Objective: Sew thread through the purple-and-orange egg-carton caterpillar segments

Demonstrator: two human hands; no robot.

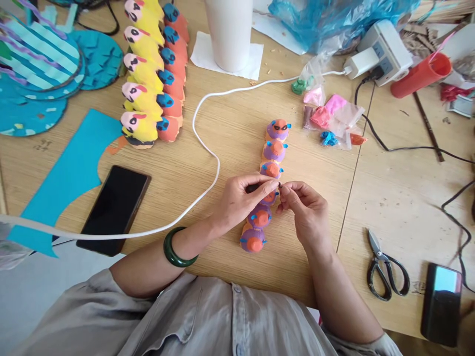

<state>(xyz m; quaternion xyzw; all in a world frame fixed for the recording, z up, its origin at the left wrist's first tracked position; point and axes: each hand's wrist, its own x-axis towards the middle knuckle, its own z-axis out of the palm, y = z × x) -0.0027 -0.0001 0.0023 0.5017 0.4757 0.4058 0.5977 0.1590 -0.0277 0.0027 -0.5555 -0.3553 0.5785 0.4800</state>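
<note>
A row of purple and orange clay figures (261,217) with small blue ears stands on an orange-tan base in front of me. The farthest figure (278,128) has dark eye marks. My left hand (241,200) is closed over the middle of the row, with a dark lump (252,188) partly showing under its fingers. Close to it, my right hand (306,205) is closed in a pinch. A tiny dark piece of clay (280,185) shows where the fingertips of both hands meet. The figure below them is partly hidden.
Yellow and red figure rows (143,94) stand far left. A white cable (195,123) crosses the table. Bags of coloured clay (330,113) lie beyond my right hand. Scissors (382,267), a dark phone (115,210), blue paper (70,173) and a white cylinder (229,34) lie around.
</note>
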